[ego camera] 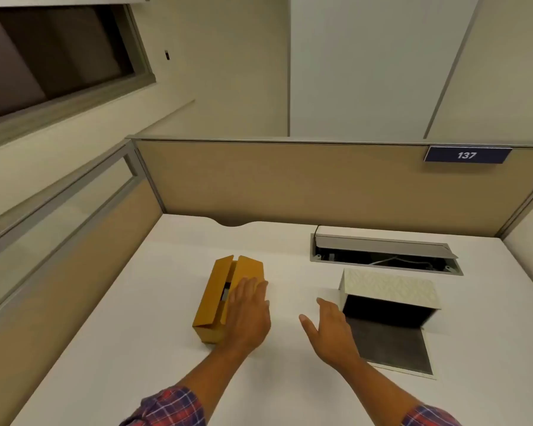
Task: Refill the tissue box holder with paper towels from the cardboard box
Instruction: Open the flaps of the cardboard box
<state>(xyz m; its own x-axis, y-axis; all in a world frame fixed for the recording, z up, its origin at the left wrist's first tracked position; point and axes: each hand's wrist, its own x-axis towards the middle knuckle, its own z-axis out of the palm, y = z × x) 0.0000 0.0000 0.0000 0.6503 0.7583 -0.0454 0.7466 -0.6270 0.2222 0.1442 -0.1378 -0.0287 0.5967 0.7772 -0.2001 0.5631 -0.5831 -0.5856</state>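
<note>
A yellow-brown cardboard box (216, 298) lies lengthwise on the white desk (136, 348), its top flaps parted a little with something dark and white showing in the gap. My left hand (248, 315) rests flat on the box's right flap, fingers spread. To the right stands the tissue box holder (391, 289), white with a pale leaf pattern, its dark inside empty and facing me, its bottom flap (391, 345) folded down flat on the desk. My right hand (328, 329) hovers open between box and holder, close to the holder's left edge, holding nothing.
An open cable hatch (385, 252) with wires inside is set into the desk behind the holder. Tan partition panels (290, 182) wall the desk at the back and left; a blue sign (467, 155) reads 137. A dark window (53, 56) is at the upper left.
</note>
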